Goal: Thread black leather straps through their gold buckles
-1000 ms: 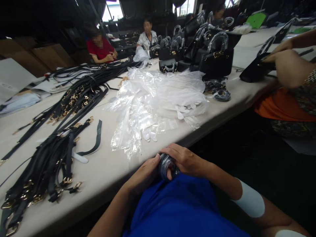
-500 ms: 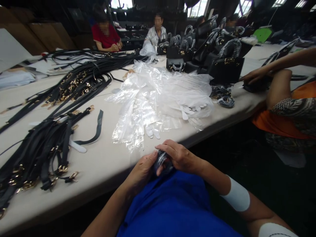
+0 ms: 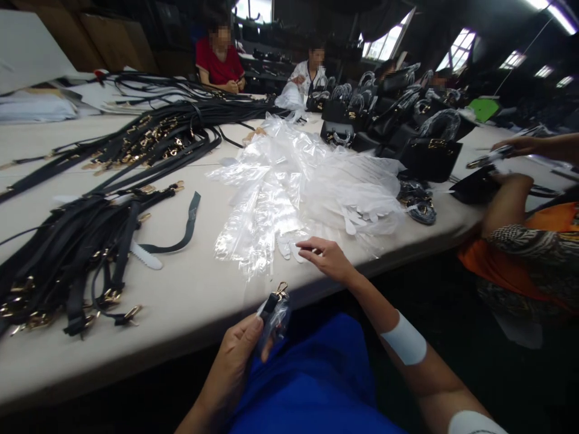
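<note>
Black strap point(image 3: 269, 304), gripping it in left fingers point(image 3: 252, 330), can't tell if pinching white tab point(image 3: 293, 251) at right fingers point(image 3: 319, 244), probably mid-pickup, needing gentleness.

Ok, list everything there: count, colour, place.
Wrapped strap: one, black, lower centre
Straps: many, black and gold, left
Loose strip: one, dark, beside straps
Plastic sleeves: many, clear, centre
Tabs: several, white, sleeves' near end
Handbags: many, black, beyond sleeves
Wrapped coils: several, black, beside handbags
Papers: several, white, left
Boxes: at least two, brown, behind papers
Panel: one, green, upper right
Table: one, cream, centre
People: several, variously clothed, background and right
Windows: several, bright, background
Garment: one, blue, bottom
Patches: two, white, lower right
Left hand: one, bare, holding wrapped strap
Right hand: one, bare, by tabs
</note>
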Motion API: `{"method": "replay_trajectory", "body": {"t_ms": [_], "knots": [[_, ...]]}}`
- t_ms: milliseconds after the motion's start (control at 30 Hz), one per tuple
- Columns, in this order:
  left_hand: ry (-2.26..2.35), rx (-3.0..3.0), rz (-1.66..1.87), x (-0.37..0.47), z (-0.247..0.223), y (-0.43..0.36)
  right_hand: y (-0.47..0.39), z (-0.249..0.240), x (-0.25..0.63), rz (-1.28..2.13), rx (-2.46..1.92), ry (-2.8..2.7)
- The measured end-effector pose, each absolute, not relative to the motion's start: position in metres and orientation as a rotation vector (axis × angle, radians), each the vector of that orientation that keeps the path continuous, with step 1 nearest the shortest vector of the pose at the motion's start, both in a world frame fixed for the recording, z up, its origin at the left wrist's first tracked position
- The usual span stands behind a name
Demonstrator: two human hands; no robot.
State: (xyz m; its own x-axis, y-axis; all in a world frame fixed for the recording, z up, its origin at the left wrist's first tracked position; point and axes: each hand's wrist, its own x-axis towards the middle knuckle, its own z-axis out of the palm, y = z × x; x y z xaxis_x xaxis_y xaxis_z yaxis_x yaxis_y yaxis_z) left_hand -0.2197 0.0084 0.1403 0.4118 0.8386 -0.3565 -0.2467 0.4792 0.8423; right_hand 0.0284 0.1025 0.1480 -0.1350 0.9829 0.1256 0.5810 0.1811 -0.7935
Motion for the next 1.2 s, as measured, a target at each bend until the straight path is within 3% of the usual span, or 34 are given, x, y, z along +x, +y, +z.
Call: {"method": "replay_trajectory", "body": {"t_ms": [100,300,500,867,1200], "knots": [[0.930,0.882,0.823,-0.231,0.138,0.005,0.136,0.130,0.015,0.520,-1.775,-1.921],[0.949,0.896,0.841,-0.238,0.137,0.006,0.165,0.119,-0.009,0.432,-1.885,-1.960],[0.972,0.898,0.887,-0.235,0.138,0.014,0.160,0.114,-0.010,0.490,-1.736,-1.814],[1.138,0.958,1.075,-0.241,0.147,0.033,0.150,0.116,0.046,0.838,-1.364,-0.857],[1.154,1.048,1.014,-0.230,0.142,0.039,0.146,0.128,0.088,0.877,-1.086,-0.396]]}}
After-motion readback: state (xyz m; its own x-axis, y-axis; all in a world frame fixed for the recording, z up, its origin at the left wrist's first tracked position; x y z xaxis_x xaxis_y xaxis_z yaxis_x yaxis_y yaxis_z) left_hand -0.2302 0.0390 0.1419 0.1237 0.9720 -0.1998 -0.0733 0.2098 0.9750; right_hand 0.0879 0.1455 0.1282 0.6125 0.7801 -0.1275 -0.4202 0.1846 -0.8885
